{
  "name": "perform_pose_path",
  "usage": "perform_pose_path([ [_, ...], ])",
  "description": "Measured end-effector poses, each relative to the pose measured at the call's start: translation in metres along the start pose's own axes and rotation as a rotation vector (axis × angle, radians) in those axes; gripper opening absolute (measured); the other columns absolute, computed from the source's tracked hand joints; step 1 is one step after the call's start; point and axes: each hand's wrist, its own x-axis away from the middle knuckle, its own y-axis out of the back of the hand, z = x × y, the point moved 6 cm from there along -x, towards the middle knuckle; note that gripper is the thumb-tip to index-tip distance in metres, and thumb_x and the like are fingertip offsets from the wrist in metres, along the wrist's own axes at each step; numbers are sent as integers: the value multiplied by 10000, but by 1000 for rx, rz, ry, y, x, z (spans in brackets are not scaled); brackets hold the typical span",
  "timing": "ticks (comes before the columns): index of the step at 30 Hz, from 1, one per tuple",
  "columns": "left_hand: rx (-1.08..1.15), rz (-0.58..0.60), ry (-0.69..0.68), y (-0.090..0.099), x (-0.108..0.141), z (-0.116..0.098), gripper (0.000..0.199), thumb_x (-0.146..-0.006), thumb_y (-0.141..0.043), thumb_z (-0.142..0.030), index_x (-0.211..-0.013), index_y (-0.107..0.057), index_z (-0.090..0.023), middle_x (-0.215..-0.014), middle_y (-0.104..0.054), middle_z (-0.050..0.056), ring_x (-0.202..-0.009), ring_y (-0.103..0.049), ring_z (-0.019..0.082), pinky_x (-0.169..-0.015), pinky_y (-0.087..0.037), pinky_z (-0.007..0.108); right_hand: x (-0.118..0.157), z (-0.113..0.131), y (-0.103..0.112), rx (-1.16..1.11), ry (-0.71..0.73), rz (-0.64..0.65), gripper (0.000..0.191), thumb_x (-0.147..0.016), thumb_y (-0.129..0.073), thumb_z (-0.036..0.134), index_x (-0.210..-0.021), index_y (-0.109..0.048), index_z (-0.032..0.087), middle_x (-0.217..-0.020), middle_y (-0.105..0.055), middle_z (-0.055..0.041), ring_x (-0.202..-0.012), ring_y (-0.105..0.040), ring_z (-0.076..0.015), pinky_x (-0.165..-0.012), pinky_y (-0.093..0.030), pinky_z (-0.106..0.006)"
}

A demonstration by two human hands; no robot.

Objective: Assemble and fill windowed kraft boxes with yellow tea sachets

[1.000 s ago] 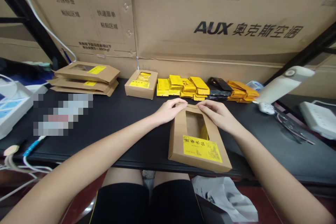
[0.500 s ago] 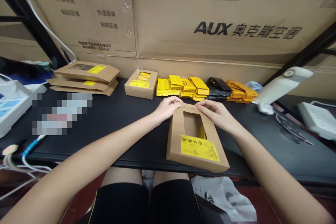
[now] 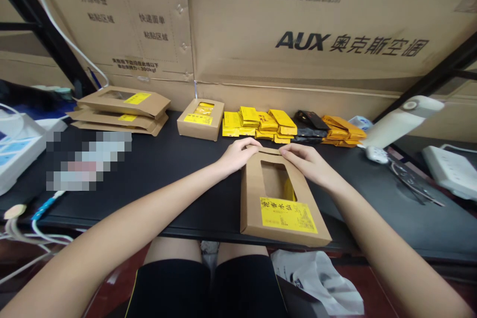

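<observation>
A brown cardboard box (image 3: 250,198) with a cut-out window and a yellow label (image 3: 287,216) lies at the front of the black desk. Part of a yellow packet (image 3: 289,190) shows through the window. At the far left corner, my left hand (image 3: 240,153) is closed on the box's end flap, fingers curled over it. My right hand (image 3: 303,161) pinches the same end at the right corner. Between the hands, a narrow dark gap runs along the flap. Some fingertips are hidden behind the flap.
Behind my hands sit yellow packets (image 3: 260,121), black packets (image 3: 310,126) and orange packets (image 3: 343,130). A smaller windowed box (image 3: 200,119) and a stack of flat boxes (image 3: 122,109) stand further left. A white bottle (image 3: 404,119) and glasses (image 3: 413,179) lie right.
The near end of the box has shifted slightly right. A dark gap at its far flap shows more plainly. Both hands have barely moved.
</observation>
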Motion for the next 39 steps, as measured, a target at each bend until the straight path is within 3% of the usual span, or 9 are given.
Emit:
perform_pose_path([
  [5, 13, 67, -48, -3, 2, -5, 298, -851, -448, -196, -984, -712, -162, -1122, -701, 33, -1043, -606, 178, -890, -450, 260, 1, 3, -1, 3, -1, 5, 290, -806, -547, 453, -745, -634, 183, -786, -675, -41, -745, -604, -208, -686, -471, -327],
  [10, 37, 64, -63, -3, 1, -4, 265, -849, -549, -298, -965, -733, -147, -1100, -720, 59, -1042, -624, 197, -922, -455, 284, 2, 2, -2, -21, -53, 11, 383, -816, -560, 548, -716, -620, 183, -719, -649, -34, -649, -572, -183, -582, -442, -298],
  [19, -13, 38, -43, -1, 0, -3, 219, -822, -559, -260, -885, -738, -149, -972, -743, 50, -910, -645, 180, -835, -465, 275, 2, 3, -3, -36, -25, 17, 412, -806, -578, 583, -710, -626, 186, -704, -638, -29, -635, -563, -175, -567, -436, -290],
  [26, -20, 41, -58, -2, 0, -4, 226, -825, -538, -252, -883, -730, -147, -1004, -734, 57, -970, -630, 187, -877, -438, 278, 3, 7, -1, -91, 5, 9, 382, -793, -611, 558, -754, -641, 180, -783, -661, -45, -712, -595, -190, -639, -464, -303],
  [33, -31, 28, -53, -2, 0, -2, 275, -822, -554, -369, -771, -716, -153, -807, -704, 17, -784, -594, 158, -702, -426, 250, 3, 9, -1, -70, -20, -4, 414, -781, -618, 581, -669, -598, 183, -655, -603, -11, -592, -529, -155, -547, -413, -277],
  [39, -15, 31, -52, -2, 1, -2, 278, -812, -561, -381, -714, -688, -154, -742, -657, 1, -741, -556, 144, -654, -394, 240, 3, 11, 0, -54, 2, -18, 429, -776, -623, 591, -632, -582, 189, -629, -575, -4, -578, -496, -146, -537, -388, -269],
])
